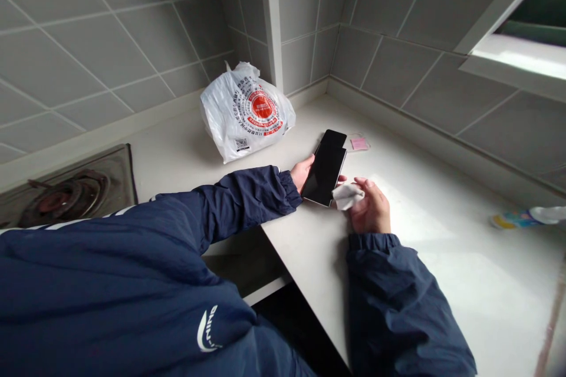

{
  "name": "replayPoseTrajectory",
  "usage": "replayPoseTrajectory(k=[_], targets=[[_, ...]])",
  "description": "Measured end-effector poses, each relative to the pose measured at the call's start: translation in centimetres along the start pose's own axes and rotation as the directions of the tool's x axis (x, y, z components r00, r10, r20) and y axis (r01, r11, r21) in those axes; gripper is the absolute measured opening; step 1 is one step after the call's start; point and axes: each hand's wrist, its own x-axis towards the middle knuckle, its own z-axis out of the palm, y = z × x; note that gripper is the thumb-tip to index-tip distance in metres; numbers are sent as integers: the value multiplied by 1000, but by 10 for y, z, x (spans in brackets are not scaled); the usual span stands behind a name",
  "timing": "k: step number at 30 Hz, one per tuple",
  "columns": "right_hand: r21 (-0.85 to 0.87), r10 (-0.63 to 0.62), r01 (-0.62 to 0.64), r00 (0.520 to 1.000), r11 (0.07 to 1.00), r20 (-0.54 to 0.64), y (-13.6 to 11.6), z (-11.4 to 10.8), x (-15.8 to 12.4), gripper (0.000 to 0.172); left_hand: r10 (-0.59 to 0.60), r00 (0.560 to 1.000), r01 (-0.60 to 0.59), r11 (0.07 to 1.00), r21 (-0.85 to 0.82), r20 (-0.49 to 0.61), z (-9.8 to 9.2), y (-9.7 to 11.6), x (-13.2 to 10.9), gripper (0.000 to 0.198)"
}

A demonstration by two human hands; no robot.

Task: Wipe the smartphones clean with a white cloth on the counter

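Note:
My left hand (302, 172) is wrapped round the edge of a black smartphone (326, 177), its dark glossy face turned up and tilted. Fingertips show at the phone's right edge. A second flat black slab (333, 139), much like another phone, sticks out from behind its far end; whether it lies on the counter or is held too, I cannot tell. Between the fingers of my right hand (371, 206) is a crumpled, pale grey-white cloth (348, 195), close by the phone's lower right corner. Just beyond the phones a small pink packet (359, 143) lies on the counter.
On the white counter (424, 230), a white plastic bag (245, 112) with red print stands against the tiled wall. A gas burner (66, 197) is at the left. Far right, a bottle (526, 218) lies on its side. An open cabinet (252, 259) gapes below the front edge.

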Motion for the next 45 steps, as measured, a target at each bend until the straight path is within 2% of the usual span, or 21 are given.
replayPoseTrajectory(k=[2,5,9,12,14,17,22,27,30,31,32,33,35,36,37,39,41,45], targets=[[59,9,-9,1000,998,1,-3,-3,1,37,10,1000,-10,999,40,-18,0,0,0,68],[99,-29,36,997,994,-68,-6,-6,3,47,-8,1000,9,996,92,-13,4,1,-3,74],[123,-79,100,983,987,-169,-6,-8,6,46,-96,993,92,994,53,74,6,5,-5,83],[106,-101,123,977,987,-187,-4,-10,8,40,-117,982,113,993,34,150,-1,4,-3,84],[86,-98,115,979,990,-181,-3,-10,8,45,-128,977,123,992,42,172,-6,3,-2,82],[38,-136,146,969,988,-205,-2,-10,7,50,-153,976,146,988,60,153,-9,4,-2,80],[-93,-206,186,935,978,-290,1,-5,4,44,-151,987,147,986,77,52,-3,6,-6,78],[-163,-339,304,900,939,-275,2,5,2,33,-105,994,103,990,95,22,-1,3,-4,71],[-226,-372,330,911,917,-180,2,14,-5,29,-60,998,56,993,101,35,-5,0,0,66],[-310,-403,353,908,883,-112,2,17,-8,26,-72,996,67,993,96,50,-7,-1,1,67],[-428,-452,400,892,810,-22,2,19,-12,21,-92,994,87,992,87,66,-8,-1,2,69],[-550,-505,461,859,697,79,3,21,-16,15,-111,991,105,992,76,77,-10,-1,3,71],[-720,-587,564,763,403,270,6,22,-22,7,-113,991,110,992,55,68,-12,-1,4,73],[-760,-609,586,721,282,329,8,22,-24,7,-101,994,98,994,49,47,-12,0,5,73],[-779,-630,593,688,204,359,10,22,-24,6,-88,996,87,995,49,24,-12,1,4,72],[-793,-671,584,659,172,340,14,19,-23,15,-84,996,84,995,62,-2,-10,2,3,69],[-796,-714,563,650,222,261,17,15,-19,21,-98,995,97,993,72,0,-7,4,0,67],[-795,-739,515,661,321,131,14,13,-16,16,-105,994,104,994,24,34,1,3,-6,63]])
